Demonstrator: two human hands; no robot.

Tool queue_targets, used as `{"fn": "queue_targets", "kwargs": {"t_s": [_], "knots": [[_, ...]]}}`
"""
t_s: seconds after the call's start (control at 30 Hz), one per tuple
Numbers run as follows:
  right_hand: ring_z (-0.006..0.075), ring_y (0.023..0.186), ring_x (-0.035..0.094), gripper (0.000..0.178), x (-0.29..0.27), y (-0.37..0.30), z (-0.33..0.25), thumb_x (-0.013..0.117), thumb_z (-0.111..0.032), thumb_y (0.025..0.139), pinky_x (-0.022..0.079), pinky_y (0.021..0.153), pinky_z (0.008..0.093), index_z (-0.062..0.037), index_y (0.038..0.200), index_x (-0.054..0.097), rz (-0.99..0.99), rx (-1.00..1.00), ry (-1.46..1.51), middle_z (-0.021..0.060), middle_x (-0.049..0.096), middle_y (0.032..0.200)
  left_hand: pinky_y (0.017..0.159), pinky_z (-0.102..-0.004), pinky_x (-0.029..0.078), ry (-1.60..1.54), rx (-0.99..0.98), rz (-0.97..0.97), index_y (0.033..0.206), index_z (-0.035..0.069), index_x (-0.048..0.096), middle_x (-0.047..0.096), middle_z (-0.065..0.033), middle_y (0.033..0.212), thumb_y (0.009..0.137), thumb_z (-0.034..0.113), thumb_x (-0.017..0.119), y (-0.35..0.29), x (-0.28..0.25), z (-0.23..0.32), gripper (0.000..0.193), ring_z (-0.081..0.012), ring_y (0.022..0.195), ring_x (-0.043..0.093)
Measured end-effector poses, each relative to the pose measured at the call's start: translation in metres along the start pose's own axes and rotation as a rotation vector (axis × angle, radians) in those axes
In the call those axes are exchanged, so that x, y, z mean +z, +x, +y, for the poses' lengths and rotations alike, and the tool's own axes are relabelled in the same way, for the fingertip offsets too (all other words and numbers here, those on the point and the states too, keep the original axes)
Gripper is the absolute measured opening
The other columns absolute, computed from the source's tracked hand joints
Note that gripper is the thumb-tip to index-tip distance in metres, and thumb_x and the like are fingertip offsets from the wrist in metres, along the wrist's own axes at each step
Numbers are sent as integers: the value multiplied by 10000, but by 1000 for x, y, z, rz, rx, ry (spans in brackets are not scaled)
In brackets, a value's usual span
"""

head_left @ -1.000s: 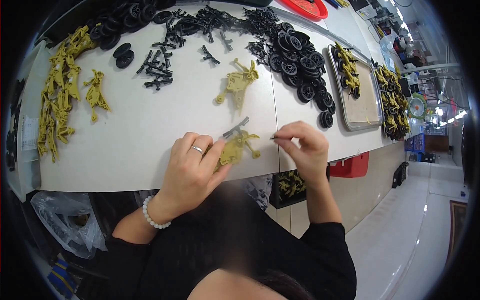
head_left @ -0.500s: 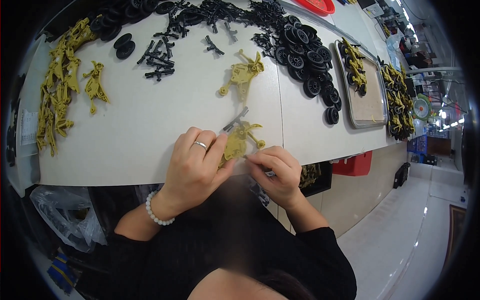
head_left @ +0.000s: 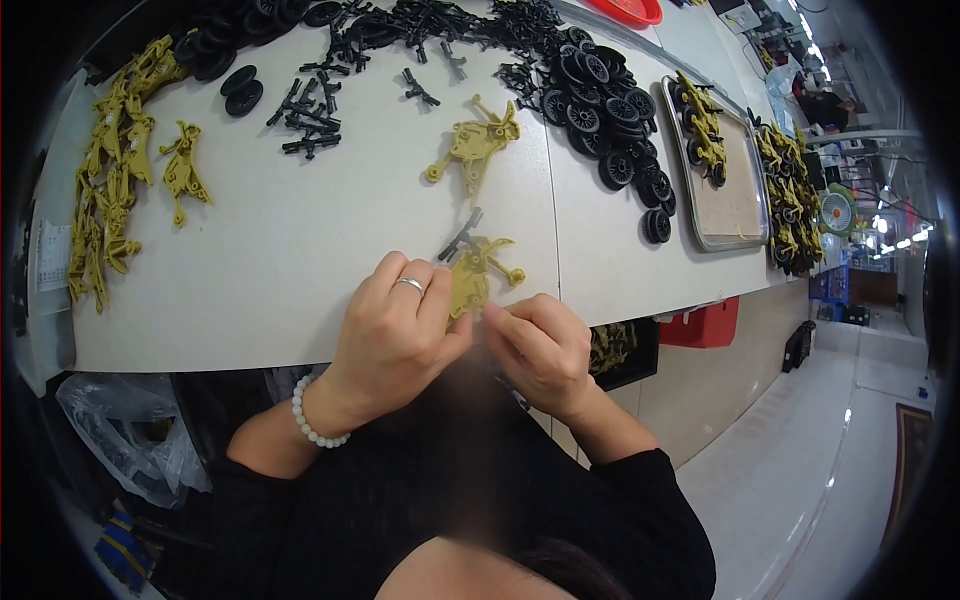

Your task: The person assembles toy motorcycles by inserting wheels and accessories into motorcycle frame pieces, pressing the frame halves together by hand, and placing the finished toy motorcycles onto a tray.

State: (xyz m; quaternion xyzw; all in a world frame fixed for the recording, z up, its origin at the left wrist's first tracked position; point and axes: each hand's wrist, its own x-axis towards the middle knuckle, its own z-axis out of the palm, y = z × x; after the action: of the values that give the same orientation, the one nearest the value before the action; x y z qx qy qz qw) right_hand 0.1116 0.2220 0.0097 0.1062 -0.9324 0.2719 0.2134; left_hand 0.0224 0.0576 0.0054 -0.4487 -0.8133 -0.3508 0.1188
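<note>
Location type: small-parts assembly workshop. Indicators: the desk (head_left: 300, 250) carries like components sorted into separate heaps, with yellow plastic frames (head_left: 115, 180) along the left edge and black spoked wheels (head_left: 600, 110) and thin black fittings (head_left: 415, 25) toward the far side. At right, a shallow tray (head_left: 738, 205) holds assembled yellow-and-black units (head_left: 705, 130); more are massed just beyond it. A black bin (head_left: 648, 360) of yellow parts sits below the desk edge. The background includes a fan (head_left: 836, 212), strip lights (head_left: 905, 235) and a glossy pale floor (head_left: 765, 450).
</note>
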Motion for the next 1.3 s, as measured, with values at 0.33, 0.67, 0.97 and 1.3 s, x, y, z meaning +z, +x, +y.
{"fn": "queue_targets", "kwargs": {"t_s": [0.33,0.67,0.97,1.3], "knots": [[238,655,596,198,-25,13,13,731,-25,726,481,593,328,-16,914,670,-48,151,93,96,617,772,710,-350,460,-4,19,-115,1017,-62,618,564,-110,902,659,120,754,6,-12,-11,425,-252,829,531],[246,874,572,421,-87,2,118,781,-156,723,469,794,361,-8,1079,612,169,650,-321,111,621,1016,830,-385,454,-98,-90,-177,1077,-20,618,590,-132,996,687,194,782,16,-55,-32,474,-298,968,549],[223,942,579,406,-78,10,117,766,-98,727,467,850,310,-22,1102,630,110,593,-110,93,587,1011,834,-358,484,347,-399,10,1118,-33,623,647,-187,1072,801,275,724,50,-119,-148,453,-306,973,620],[179,995,606,245,-70,0,122,601,19,871,488,853,271,39,1111,645,258,449,13,106,634,1106,666,-320,481,241,-523,-8,892,-17,603,613,-132,770,772,165,711,77,-108,-210,244,-213,698,588]]}}
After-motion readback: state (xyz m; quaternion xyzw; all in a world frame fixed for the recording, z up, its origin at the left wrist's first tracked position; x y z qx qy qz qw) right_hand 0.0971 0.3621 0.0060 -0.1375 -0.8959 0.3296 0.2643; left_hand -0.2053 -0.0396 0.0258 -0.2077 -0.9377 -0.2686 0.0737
